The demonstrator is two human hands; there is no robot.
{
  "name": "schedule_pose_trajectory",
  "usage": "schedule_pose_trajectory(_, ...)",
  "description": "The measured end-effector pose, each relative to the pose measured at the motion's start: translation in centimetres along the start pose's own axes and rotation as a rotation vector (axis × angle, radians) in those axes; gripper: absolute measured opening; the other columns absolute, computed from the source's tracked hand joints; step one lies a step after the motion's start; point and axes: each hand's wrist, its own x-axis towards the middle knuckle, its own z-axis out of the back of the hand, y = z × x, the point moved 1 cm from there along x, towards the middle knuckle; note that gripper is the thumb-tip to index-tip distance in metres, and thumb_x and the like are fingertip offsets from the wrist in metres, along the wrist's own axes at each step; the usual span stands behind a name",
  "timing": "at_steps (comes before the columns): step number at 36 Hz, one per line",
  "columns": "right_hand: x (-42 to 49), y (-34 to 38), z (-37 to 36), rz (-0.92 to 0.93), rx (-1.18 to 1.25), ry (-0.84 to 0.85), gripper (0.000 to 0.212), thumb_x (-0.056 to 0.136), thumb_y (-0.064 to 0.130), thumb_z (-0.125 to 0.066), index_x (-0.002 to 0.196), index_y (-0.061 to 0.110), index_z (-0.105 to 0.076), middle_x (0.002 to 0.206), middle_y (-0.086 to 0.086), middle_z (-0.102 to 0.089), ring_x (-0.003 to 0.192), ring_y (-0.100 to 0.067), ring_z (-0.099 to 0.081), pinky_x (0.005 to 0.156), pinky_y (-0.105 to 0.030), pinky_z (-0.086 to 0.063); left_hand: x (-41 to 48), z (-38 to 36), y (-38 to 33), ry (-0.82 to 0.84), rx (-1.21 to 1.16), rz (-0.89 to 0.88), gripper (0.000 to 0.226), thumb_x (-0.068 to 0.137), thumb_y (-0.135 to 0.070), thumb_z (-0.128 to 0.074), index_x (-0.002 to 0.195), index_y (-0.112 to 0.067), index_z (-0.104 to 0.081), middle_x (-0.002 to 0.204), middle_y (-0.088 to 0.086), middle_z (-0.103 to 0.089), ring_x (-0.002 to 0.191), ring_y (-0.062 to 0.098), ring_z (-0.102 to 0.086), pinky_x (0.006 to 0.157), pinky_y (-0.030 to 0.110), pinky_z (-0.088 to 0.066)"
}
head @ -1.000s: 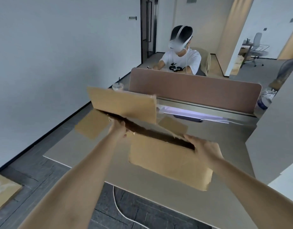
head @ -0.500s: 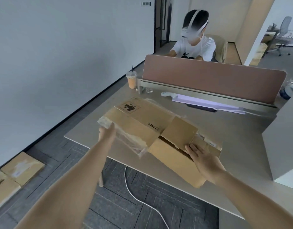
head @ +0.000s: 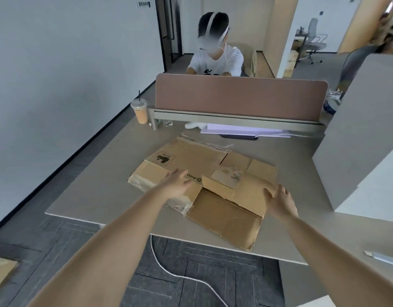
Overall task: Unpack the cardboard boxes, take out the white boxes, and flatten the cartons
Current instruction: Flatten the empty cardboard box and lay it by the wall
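Note:
A brown cardboard carton (head: 204, 160) lies flattened on the beige table (head: 102, 189), its flaps spread out and clear tape hanging from its left edge. My left hand (head: 176, 185) rests flat on the carton's left half, fingers straight, near the printed logo. My right hand (head: 278, 198) presses on the carton's right flap with fingers spread. No white box from the carton shows on the table.
An iced drink cup (head: 139, 110) stands at the table's far left by the brown divider (head: 239, 96). A person sits behind it. Large grey-white boxes (head: 363, 138) stand at the right. A white cable (head: 180, 273) trails on the floor; flat cardboard (head: 0, 273) lies at the lower left.
The carton came down from mid-air onto the table and collapsed flat. My hands went from gripping its edges to lying open on top of it.

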Motion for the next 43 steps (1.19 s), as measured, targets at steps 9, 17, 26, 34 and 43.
schedule_pose_trajectory(9,-0.1,-2.7,-3.0,-0.297,0.517,0.112,0.044,0.098,0.048,-0.033,0.113,0.012,-0.053,0.111,-0.011,-0.055,0.093,-0.028,-0.052,0.08,-0.04,-0.045,3.6,-4.6,-0.8,0.209,0.098,-0.184,0.059,0.1,-0.058,-0.018,0.151,-0.031,-0.024,0.159,-0.004,-0.023,0.143,0.022,-0.028,0.117,0.05,-0.022)
schedule_pose_trajectory(17,-0.4,-4.1,-3.7,-0.555,0.877,0.136,0.06,0.096,0.064,-0.024,0.093,0.017,-0.061,0.122,0.0,-0.04,0.119,-0.041,-0.048,0.096,-0.051,-0.042,5.3,-8.4,1.4,0.424,0.433,-0.11,0.061,0.098,-0.061,-0.019,0.153,-0.037,-0.012,0.162,-0.002,0.006,0.147,0.033,0.01,0.114,0.06,0.006)
schedule_pose_trajectory(26,0.0,-2.7,-5.9,-0.576,0.818,0.239,0.03,0.086,0.03,-0.07,0.099,0.005,-0.06,0.092,-0.006,-0.061,0.084,-0.019,-0.056,0.084,-0.034,-0.047,5.3,-10.3,2.2,0.45,0.588,-0.138,0.067,0.097,-0.061,-0.025,0.152,-0.038,0.007,0.158,0.0,0.022,0.145,0.039,0.012,0.117,0.059,-0.002)
schedule_pose_trajectory(34,0.5,-3.0,-5.8,-0.597,0.679,0.234,0.027,0.085,0.03,-0.072,0.086,0.005,-0.064,0.054,-0.001,-0.042,0.052,-0.012,-0.033,0.052,-0.023,-0.028,5.7,-10.0,2.7,0.461,0.579,-0.157,0.067,0.098,-0.061,-0.026,0.152,-0.039,0.008,0.159,-0.001,0.02,0.147,0.037,0.009,0.118,0.057,-0.008)
schedule_pose_trajectory(43,0.5,-0.5,-6.0,-0.536,0.842,0.17,0.026,0.09,0.006,-0.064,0.114,0.001,-0.058,0.108,-0.017,-0.067,0.096,-0.033,-0.066,0.086,-0.05,-0.054,5.0,-9.1,3.4,0.443,0.467,-0.183,0.07,0.097,-0.061,-0.029,0.15,-0.042,0.012,0.159,-0.005,0.019,0.146,0.034,0.013,0.117,0.059,-0.008)
